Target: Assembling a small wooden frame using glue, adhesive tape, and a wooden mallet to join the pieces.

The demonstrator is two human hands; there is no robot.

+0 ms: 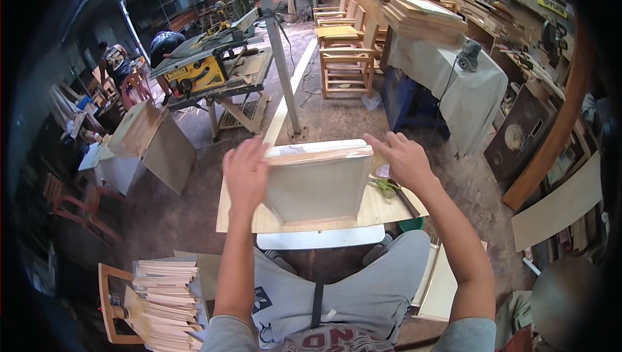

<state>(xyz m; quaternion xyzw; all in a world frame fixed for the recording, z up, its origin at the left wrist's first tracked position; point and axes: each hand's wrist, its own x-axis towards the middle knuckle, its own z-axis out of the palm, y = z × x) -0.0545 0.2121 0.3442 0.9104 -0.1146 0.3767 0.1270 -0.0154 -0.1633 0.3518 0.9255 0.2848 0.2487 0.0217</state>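
Observation:
A thick stack of thin pale wooden boards (317, 187), apparently wrapped in clear plastic film, stands on edge on a plywood board (243, 222) in front of me. At its upper left corner is my left hand (246, 174), smeared by motion. My right hand (405, 161) is at the upper right corner, one finger stretched toward the edge and the others bent. I see nothing held in it. Green-handled scissors (387, 188) lie right of the stack, beside a round item, perhaps a tape roll (382, 170). A dark narrow bar (409, 203) rests near the board's right edge.
Bundled wooden strips (165, 293) are at lower left. A yellow table saw (197, 76) stands beyond a metal post (278, 60). Wooden chairs (346, 60) and a cloth-covered table (476, 86) are far right; two people are at far left.

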